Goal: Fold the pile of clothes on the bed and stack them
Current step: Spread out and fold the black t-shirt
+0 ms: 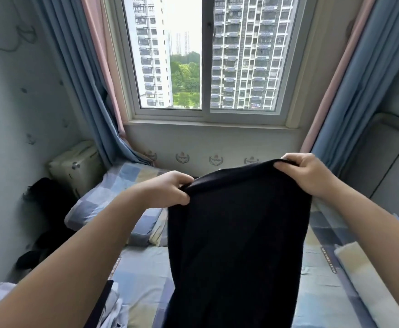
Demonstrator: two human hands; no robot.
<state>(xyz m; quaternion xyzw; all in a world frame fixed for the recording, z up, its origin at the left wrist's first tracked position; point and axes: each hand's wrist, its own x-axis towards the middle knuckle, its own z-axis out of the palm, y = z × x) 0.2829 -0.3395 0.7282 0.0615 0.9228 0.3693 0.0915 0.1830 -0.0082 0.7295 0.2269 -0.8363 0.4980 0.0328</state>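
A black garment [236,237] hangs in the air over the bed [144,268], stretched by its top edge. My left hand [170,189] pinches the left corner of that edge, and my right hand [305,174] grips the right corner, a little higher. The cloth drops straight down and out of the bottom of the view. A white and dark piece of clothing [113,306] lies crumpled on the checked sheet at the lower left, partly hidden by my left forearm.
A checked pillow [113,200] lies at the head of the bed. A cream suitcase [75,166] and dark bags [44,200] stand by the left wall. A pale folded blanket [371,287] lies along the bed's right side. The window is straight ahead.
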